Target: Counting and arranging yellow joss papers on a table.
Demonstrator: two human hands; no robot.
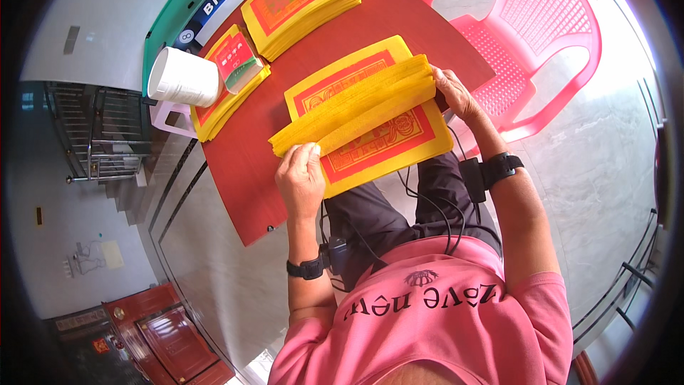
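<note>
My left hand [302,179] pinches the left end of a thick wad of yellow paper sheets [355,107]. At the wad's right end, my right hand [454,93] grips the corner, its fingers partly hidden behind the paper. Between my hands the wad stands up on its long edges, its many sheet edges fanned slightly. Beneath it lies a stack of yellow joss paper [382,147] with red printed borders and figures. The wad covers the middle of that stack, whose near edge hangs over the edge of the red table [240,192] above my legs.
A taller joss paper stack [299,5] sits farther back. To its left, a small thick book [243,67] and a white plastic tub [184,77] rest on another yellow stack [214,123]. A pink plastic chair [513,53] stands right of the table. Black cables [443,214] cross my lap.
</note>
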